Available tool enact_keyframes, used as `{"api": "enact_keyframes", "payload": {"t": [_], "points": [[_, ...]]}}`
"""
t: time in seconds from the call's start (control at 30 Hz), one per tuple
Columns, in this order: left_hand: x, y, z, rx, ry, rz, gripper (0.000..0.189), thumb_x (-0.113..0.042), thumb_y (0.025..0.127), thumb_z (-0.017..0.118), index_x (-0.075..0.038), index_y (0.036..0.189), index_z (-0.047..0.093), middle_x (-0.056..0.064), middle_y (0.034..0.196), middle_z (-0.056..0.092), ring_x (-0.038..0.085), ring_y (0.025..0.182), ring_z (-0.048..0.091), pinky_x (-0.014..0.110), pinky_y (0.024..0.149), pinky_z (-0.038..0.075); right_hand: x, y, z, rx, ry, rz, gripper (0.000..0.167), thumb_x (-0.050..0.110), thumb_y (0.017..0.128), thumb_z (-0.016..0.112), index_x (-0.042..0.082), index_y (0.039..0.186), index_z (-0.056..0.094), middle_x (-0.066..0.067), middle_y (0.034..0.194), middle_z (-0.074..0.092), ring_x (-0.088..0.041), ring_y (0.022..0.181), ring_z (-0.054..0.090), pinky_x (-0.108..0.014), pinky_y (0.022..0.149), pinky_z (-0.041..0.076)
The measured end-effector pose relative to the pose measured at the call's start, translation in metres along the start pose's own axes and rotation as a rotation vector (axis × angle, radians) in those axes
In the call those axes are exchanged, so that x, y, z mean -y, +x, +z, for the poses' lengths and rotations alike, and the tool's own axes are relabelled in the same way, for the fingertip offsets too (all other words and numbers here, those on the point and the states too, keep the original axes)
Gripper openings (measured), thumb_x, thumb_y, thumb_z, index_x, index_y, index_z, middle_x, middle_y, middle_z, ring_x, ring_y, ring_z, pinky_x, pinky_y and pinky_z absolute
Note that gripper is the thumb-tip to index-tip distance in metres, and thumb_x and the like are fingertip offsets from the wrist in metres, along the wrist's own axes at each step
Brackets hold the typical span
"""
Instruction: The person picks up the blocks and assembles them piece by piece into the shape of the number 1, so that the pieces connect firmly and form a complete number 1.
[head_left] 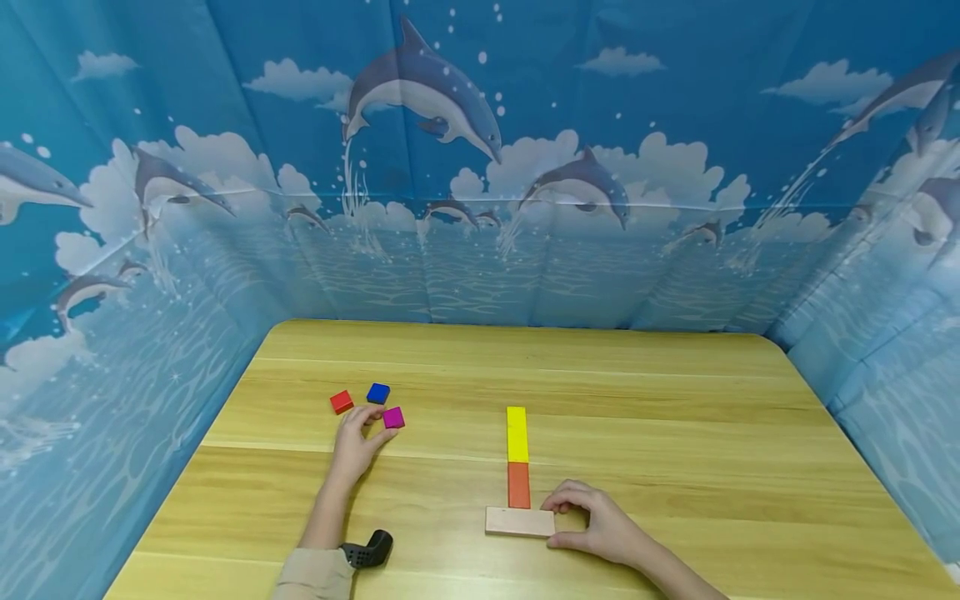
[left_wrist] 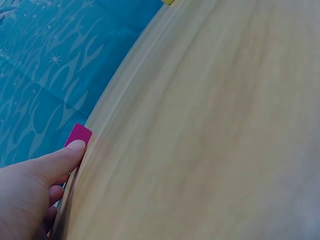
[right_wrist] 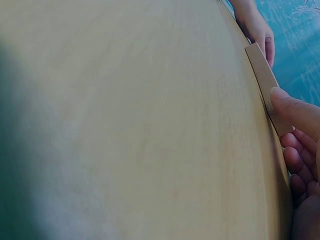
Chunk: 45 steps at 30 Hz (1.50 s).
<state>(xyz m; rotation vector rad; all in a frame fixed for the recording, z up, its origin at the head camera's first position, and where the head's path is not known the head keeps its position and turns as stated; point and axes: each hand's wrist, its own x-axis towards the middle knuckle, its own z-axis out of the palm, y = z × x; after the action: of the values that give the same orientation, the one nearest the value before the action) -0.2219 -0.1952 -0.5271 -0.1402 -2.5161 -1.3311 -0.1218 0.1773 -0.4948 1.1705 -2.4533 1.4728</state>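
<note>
At the left of the head view my left hand (head_left: pixel 357 442) pinches a small magenta block (head_left: pixel 393 418) between thumb and fingers. The left wrist view has the thumb pressed on that same magenta block (left_wrist: pixel 79 135). My right hand (head_left: pixel 597 525) grips the right end of a plain wooden block (head_left: pixel 519 522), thumb at the near side and fingers at the far side. This block lies crosswise, right at the near end of an orange block (head_left: pixel 519 485). Beyond the orange block, in line with it, lies a yellow block (head_left: pixel 517 433).
Just beyond my left hand lie a red block (head_left: pixel 341 402) and a blue block (head_left: pixel 378 393). A black device (head_left: pixel 369 550) is worn on the left wrist. The wooden table (head_left: pixel 660 392) ends at a dolphin-printed curtain (head_left: pixel 480 275) at the back and sides.
</note>
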Motion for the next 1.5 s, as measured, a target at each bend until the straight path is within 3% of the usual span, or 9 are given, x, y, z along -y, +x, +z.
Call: {"api": "enact_keyframes", "payload": {"t": [0.5,0.73,0.97,1.33,1.5], "points": [[-0.002,0.000,0.002,-0.002,-0.007,-0.044,0.036,-0.011,0.075,0.075,0.001,0.107,0.063,0.013,0.102,0.059,0.026,0.096,0.052,0.039,0.086,0.042,-0.001,0.001,0.000,-0.002,0.011,-0.007,0.032,0.005,0.066,0.079,0.004,0.094,0.063,-0.007,0.088,0.061,-0.018,0.075,0.052,-0.025,0.065,0.046],[-0.011,0.005,0.009,-0.035,-0.061,0.000,0.038,-0.009,0.073,0.075,0.004,0.106,0.063,0.012,0.098,0.060,0.028,0.093,0.056,0.041,0.083,0.045,0.000,0.000,-0.001,0.000,0.008,0.011,0.031,0.006,0.067,0.079,0.004,0.094,0.063,-0.006,0.088,0.061,-0.017,0.075,0.052,-0.025,0.065,0.046],[-0.027,0.020,0.024,0.038,-0.099,0.012,0.036,-0.012,0.074,0.075,0.001,0.105,0.064,0.010,0.098,0.060,0.027,0.095,0.054,0.041,0.084,0.045,0.002,0.002,-0.002,0.006,0.012,0.034,0.031,0.006,0.067,0.079,0.005,0.094,0.063,-0.005,0.088,0.061,-0.018,0.075,0.052,-0.024,0.066,0.046],[-0.037,0.042,0.053,0.144,-0.114,0.051,0.033,-0.012,0.076,0.072,0.000,0.106,0.064,0.011,0.099,0.061,0.026,0.093,0.055,0.040,0.083,0.045,0.001,0.002,-0.004,0.014,0.011,0.038,0.031,0.006,0.068,0.079,0.005,0.094,0.063,-0.006,0.089,0.061,-0.018,0.075,0.053,-0.024,0.067,0.046],[-0.041,0.052,0.064,0.206,-0.137,0.041,0.033,-0.013,0.077,0.071,-0.002,0.107,0.064,0.009,0.101,0.060,0.024,0.094,0.055,0.038,0.084,0.045,0.001,0.002,-0.004,0.013,0.010,0.041,0.031,0.005,0.067,0.079,0.005,0.094,0.063,-0.006,0.089,0.061,-0.018,0.076,0.053,-0.024,0.067,0.047]]}}
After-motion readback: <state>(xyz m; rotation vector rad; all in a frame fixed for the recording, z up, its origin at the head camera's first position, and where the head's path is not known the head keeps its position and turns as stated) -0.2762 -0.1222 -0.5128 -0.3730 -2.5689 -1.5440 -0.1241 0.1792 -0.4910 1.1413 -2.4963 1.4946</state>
